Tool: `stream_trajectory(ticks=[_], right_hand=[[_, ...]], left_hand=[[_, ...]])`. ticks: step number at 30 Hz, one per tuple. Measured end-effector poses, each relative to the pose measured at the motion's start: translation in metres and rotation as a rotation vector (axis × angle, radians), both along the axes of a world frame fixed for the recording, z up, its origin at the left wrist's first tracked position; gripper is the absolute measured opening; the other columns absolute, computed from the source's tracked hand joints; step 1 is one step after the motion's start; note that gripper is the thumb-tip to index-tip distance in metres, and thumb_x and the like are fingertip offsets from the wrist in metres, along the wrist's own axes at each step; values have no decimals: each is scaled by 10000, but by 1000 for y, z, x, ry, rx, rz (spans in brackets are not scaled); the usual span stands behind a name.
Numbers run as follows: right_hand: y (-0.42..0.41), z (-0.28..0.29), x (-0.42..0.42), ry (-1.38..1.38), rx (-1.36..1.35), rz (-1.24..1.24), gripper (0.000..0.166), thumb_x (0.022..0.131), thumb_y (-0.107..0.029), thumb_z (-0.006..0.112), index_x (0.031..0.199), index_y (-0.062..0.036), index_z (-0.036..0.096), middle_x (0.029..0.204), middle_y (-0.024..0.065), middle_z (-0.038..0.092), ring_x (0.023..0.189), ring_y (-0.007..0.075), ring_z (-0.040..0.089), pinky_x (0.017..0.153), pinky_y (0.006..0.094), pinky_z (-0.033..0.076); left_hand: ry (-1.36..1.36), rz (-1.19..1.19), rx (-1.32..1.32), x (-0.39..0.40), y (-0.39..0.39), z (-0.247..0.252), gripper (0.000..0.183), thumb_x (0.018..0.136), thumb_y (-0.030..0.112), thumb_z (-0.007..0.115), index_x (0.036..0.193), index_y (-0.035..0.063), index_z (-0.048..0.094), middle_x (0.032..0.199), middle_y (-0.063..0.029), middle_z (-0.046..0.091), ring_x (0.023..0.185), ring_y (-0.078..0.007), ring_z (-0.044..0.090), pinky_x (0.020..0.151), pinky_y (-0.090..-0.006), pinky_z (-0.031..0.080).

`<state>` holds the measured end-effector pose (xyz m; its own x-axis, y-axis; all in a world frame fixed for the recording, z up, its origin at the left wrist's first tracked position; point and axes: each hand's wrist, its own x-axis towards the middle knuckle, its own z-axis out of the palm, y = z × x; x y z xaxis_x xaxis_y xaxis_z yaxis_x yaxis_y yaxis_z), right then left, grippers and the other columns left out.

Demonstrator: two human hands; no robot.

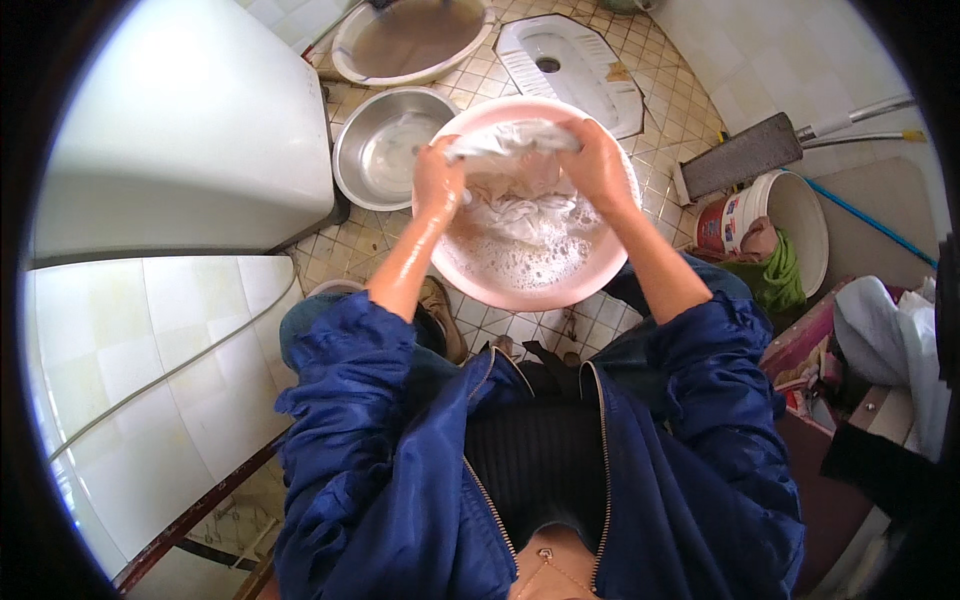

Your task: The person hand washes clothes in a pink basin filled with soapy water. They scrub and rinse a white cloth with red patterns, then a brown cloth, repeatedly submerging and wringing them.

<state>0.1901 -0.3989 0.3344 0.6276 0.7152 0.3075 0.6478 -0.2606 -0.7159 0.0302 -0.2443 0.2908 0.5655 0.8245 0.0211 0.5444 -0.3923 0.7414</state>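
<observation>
A pink plastic basin [525,298] stands on the floor before me, holding cloudy, sudsy water. My left hand [439,178] grips one end of a wet white cloth [517,139], and my right hand [596,161] grips the other. The cloth stretches between both hands over the far half of the basin. Part of the white fabric [529,214] lies bunched in the water, with soap foam [544,262] around it. Whether it is one piece with the stretched part, I cannot tell. Fingertips of both hands are partly hidden by the cloth.
Left of the basin sits a stainless steel bowl [356,161] with some water. Beyond are a large tub [352,64] of murky water and a white squat toilet [600,82]. On the right are a flat mop [739,159] and a tipped bucket [814,232] with a green cloth [776,274].
</observation>
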Motion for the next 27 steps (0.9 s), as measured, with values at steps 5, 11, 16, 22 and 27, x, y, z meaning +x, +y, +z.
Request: stream_trajectory(ticks=[5, 11, 16, 22, 27], right_hand=[[0, -90, -24, -365, -380, 181, 524, 669, -58, 638, 1158, -231, 561, 1310, 71, 418, 1215, 275, 386, 866, 497, 401], [0, -130, -32, 42, -730, 278, 555, 835, -140, 456, 1362, -272, 341, 1402, 81, 335, 1295, 309, 289, 964, 501, 330], [15, -140, -18, 358, -717, 153, 496, 853, -191, 438, 1334, -88, 377, 1357, 192, 371, 1215, 333, 396, 990, 417, 340], [22, 21, 21, 289, -346, 286, 396, 686, 36, 521, 1038, -88, 654, 917, 124, 656, 833, 204, 618, 765, 302, 467], [24, 99, 10, 146, -57, 425, 437, 672, 48, 562, 1097, -42, 607, 948, 68, 616, 868, 151, 572, 789, 276, 458]], left_hand=[[300, -446, 484, -3, -44, -63, 559, 799, 95, 538, 1331, 202, 404, 1347, -116, 381, 1303, -299, 274, 1021, -511, 244], [626, -490, 238, 9, -51, -101, 397, 819, 136, 485, 1213, 94, 515, 1285, -130, 476, 1237, -270, 398, 1001, -488, 293], [647, -713, 347, 15, -18, -122, 238, 803, 122, 470, 923, 40, 659, 897, -158, 652, 861, -356, 619, 817, -442, 460], [70, -293, 153, 20, 19, 23, 205, 731, 144, 603, 892, 29, 655, 871, -184, 635, 825, -300, 625, 734, -391, 475], [-470, -357, 128, 38, 3, 146, 158, 660, 105, 645, 789, 15, 637, 692, -104, 616, 646, -183, 585, 625, -290, 453]])
